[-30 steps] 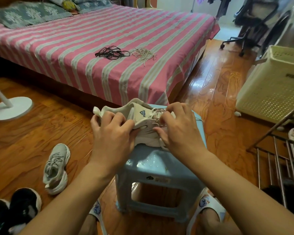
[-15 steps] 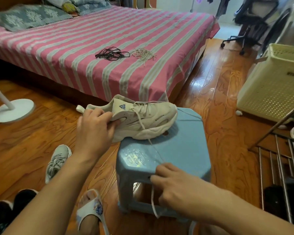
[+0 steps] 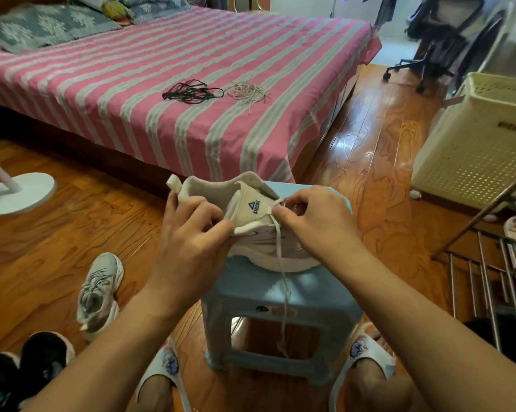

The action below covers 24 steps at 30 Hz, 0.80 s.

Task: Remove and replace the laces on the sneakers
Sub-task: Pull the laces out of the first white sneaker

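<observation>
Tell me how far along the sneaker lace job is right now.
Early. Looks done: two loose lace bundles, black laces and beige laces, lie on the bed. In hand: left hand holds the sneaker on the stool; right hand pinches its lace. Left: the grey sneaker, still laced, and relacing.

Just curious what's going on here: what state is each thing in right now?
Sneaker: on stool, partly unlaced.
Lace: loose end dangling past stool.
Left hand: grips sneaker's collar.
Right hand: pinches lace.
Black laces: bundled on bed.
Beige laces: heaped beside them.
Grey sneaker: laced, on floor.
</observation>
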### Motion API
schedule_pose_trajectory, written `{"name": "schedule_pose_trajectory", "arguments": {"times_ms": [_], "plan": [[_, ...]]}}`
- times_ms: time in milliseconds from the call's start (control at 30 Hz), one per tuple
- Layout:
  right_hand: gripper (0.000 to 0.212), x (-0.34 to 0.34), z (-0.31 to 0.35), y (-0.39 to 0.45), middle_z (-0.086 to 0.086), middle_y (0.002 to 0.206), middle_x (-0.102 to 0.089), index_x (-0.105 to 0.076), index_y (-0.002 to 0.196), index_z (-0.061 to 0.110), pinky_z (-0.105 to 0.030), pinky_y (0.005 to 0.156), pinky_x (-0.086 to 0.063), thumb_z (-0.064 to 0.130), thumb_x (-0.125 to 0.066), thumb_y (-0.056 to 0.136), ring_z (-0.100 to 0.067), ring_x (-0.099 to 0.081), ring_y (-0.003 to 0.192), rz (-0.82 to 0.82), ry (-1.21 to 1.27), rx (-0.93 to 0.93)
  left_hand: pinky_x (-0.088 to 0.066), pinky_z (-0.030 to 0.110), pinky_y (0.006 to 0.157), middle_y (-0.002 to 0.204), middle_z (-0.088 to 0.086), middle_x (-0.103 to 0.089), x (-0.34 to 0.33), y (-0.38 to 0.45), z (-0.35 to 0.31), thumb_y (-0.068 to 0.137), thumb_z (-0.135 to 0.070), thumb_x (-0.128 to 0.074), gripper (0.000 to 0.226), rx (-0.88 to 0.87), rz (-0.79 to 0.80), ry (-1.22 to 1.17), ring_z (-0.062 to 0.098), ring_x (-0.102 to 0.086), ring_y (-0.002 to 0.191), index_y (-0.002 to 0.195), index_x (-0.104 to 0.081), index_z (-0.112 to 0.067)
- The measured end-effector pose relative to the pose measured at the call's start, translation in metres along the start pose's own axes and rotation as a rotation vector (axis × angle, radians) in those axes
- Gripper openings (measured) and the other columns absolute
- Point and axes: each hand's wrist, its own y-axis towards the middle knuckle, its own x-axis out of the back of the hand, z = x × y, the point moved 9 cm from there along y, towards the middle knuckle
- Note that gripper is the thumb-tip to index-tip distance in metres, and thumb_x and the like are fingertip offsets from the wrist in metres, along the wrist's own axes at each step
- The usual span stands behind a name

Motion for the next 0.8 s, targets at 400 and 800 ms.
{"name": "schedule_pose_trajectory", "arguments": {"times_ms": [400,800], "plan": [[0.015,-0.027,-0.037,-0.009,-0.003,0.06,-0.043,-0.052,0.062,0.015,-0.024,0.051,-0.032,0.012,-0.065,0.068,-0.015,-0.04,0.057,0.219,0.881,-0.545,-0.037,0.063,0.104,0.086,0.001,-0.056,-0.014,0.003,0.012,0.098,-0.035,-0.062,0.024,0.097,0.155,0.014,0.028,-0.051,0.096,0.085,-0.068,-0.015],[0.037,-0.015,-0.002,0.022,0.005,0.061,-0.054,-0.054,0.066,0.014,-0.025,0.055,-0.034,0.034,-0.061,0.096,-0.007,-0.046,0.059,0.265,-0.022,0.079,-0.036,0.063,0.105,0.093,0.005,-0.06,-0.016,0.002,0.009,0.1,-0.032,-0.057,0.026,-0.017,0.165,0.034,0.031,-0.053,0.098,0.09,-0.071,-0.012]]}}
